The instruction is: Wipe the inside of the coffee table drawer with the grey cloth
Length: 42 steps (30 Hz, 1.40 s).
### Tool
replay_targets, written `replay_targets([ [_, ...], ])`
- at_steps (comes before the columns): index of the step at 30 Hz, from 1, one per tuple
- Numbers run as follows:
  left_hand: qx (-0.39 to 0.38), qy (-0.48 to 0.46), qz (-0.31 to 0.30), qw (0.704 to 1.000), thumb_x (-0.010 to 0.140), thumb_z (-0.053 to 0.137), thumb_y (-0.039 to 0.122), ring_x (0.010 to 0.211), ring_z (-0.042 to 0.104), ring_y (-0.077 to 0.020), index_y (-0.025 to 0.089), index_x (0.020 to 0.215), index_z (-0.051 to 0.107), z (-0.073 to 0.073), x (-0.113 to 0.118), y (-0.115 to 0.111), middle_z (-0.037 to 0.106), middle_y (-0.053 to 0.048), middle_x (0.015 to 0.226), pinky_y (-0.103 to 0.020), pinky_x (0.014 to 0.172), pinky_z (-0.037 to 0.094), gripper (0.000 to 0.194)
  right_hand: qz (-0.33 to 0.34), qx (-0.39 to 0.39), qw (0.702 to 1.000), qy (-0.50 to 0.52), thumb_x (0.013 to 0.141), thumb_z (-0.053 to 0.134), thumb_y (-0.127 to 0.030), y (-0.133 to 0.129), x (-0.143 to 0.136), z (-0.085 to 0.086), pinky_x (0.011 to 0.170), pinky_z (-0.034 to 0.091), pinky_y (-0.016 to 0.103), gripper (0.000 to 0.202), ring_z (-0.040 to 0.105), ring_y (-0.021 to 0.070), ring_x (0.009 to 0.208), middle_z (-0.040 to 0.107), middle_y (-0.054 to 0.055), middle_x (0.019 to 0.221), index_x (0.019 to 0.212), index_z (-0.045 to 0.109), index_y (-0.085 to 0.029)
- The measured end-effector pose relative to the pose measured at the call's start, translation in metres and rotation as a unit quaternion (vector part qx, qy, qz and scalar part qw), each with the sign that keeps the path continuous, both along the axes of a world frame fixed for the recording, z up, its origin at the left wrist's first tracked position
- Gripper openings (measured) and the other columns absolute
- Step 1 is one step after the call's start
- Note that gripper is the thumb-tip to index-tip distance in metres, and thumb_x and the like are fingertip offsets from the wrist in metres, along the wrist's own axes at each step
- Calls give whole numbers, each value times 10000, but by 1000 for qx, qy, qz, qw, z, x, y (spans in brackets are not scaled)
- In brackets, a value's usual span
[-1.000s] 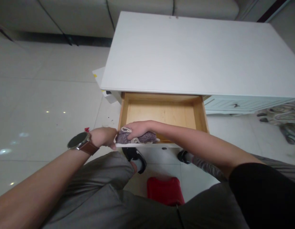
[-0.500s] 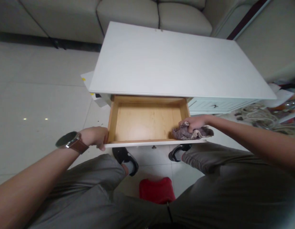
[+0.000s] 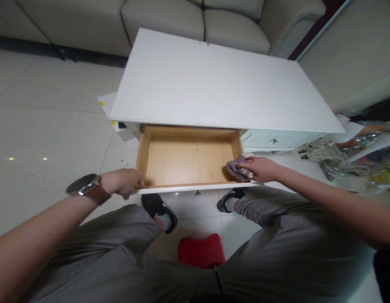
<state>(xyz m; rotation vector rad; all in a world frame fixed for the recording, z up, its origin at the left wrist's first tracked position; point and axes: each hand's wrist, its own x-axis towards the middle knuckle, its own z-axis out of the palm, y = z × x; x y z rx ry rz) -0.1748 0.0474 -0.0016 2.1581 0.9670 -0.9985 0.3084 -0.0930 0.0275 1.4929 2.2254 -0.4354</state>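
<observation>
A pulled-out wooden drawer (image 3: 182, 162) with a white front juts from the white coffee table (image 3: 220, 84). My left hand (image 3: 127, 182) grips the drawer's front left corner, its fingers curled over the edge. At the opposite corner my right hand (image 3: 261, 168) is closed on a purplish-brown cloth (image 3: 235, 168), which is bunched against the inside of the front right corner. Part of the cloth is hidden under my fingers. The drawer's bare wood bottom shows between my hands, and a small dark knob (image 3: 197, 193) sits on its front.
Behind the table runs a grey sofa (image 3: 163, 21). A second drawer front (image 3: 277, 139) is closed at the right. Cables (image 3: 327, 155) and clutter lie on the floor at far right. A red stool (image 3: 201, 251) stands between my legs, and a white box (image 3: 123, 132) is left of the table.
The cloth has been gathered more tightly into the drawer's front right corner, and my right hand has turned over its outer side. My left hand stays on the corner. The view has shifted slightly.
</observation>
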Motion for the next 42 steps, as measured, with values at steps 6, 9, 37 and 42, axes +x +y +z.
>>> replay_targets([
  [6, -2, 61, -16, 998, 500, 725, 19, 841, 719, -259, 245, 1011, 813, 5, 9, -4, 789, -73, 937, -293, 748, 526, 565, 32, 54, 997, -49, 882, 544, -277, 20, -1, -49, 924, 407, 488, 486, 347, 342, 1382, 633, 105, 1356, 1366, 545, -305],
  [9, -12, 71, -24, 997, 505, 729, 4, 846, 719, -269, 230, 1007, 815, 7, 13, -5, 787, -83, 925, -303, 756, 532, 557, 13, 98, 990, -103, 940, 434, -195, 60, -6, -58, 982, 343, 572, 438, 384, 337, 1348, 635, 139, 1342, 1351, 562, -272],
  [37, -8, 31, 3, 999, 558, 748, 34, 884, 711, -263, 299, 963, 819, 15, 9, -9, 777, -35, 856, -321, 813, 501, 490, -98, 124, 987, 6, 882, 511, -321, 69, -64, -57, 975, 442, 455, 648, 540, 340, 1243, 547, 166, 1437, 1503, 358, -217],
  [42, -8, 35, 10, 999, 580, 747, 22, 903, 717, -267, 283, 989, 817, 17, 11, -11, 785, -50, 898, -312, 792, 499, 490, -113, 15, 992, -45, 753, 677, -491, 68, -75, -112, 1045, 373, 644, 1043, 164, 492, 1471, 106, 141, 1685, 1607, 125, -258],
])
